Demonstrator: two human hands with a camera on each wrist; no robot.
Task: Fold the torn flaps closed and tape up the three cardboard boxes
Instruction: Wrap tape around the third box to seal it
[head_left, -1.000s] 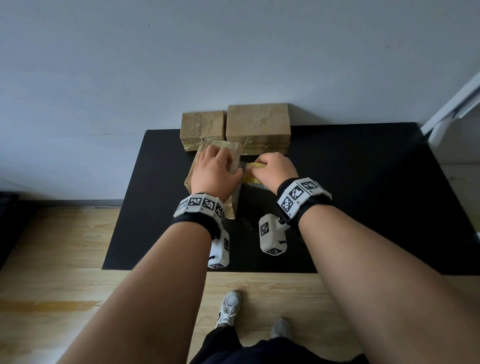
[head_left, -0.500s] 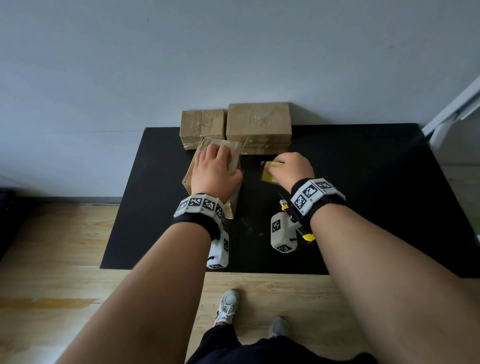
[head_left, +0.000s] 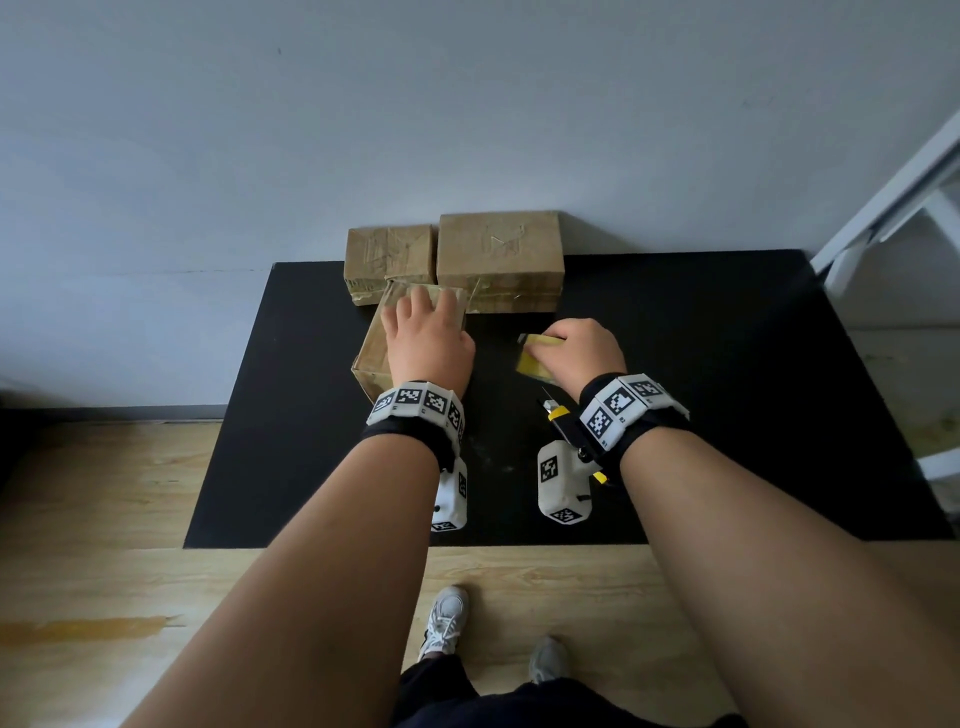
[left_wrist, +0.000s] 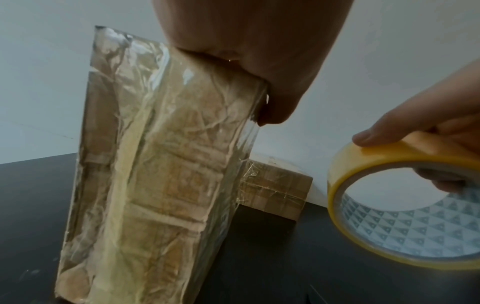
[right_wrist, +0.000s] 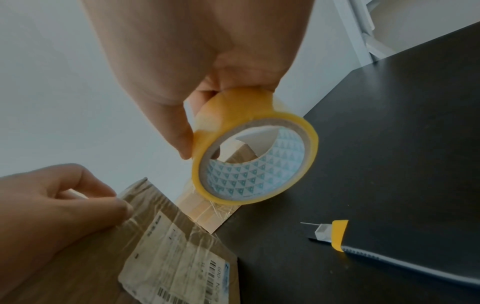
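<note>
A tape-wrapped cardboard box (head_left: 371, 353) stands on end on the black table (head_left: 727, 364). My left hand (head_left: 426, 343) lies over its top, and the thumb hooks down its right edge, holding it. The left wrist view shows the box's wrinkled taped face (left_wrist: 161, 174). To its right, my right hand (head_left: 587, 353) grips a yellow tape roll (head_left: 535, 358) just above the table, apart from the box. Its fingers pinch the roll's rim (right_wrist: 259, 164). No strip of tape shows between the roll and the box.
Two closed cardboard boxes stand against the wall, a small one (head_left: 389, 257) and a larger one (head_left: 498, 254). A yellow and black utility knife (head_left: 558, 415) lies on the table under my right wrist, blade out. A white frame (head_left: 883, 208) stands at the far right.
My right hand has carried the tape roll to the right, away from the box, which uncovered the knife. My left hand has stayed on the box.
</note>
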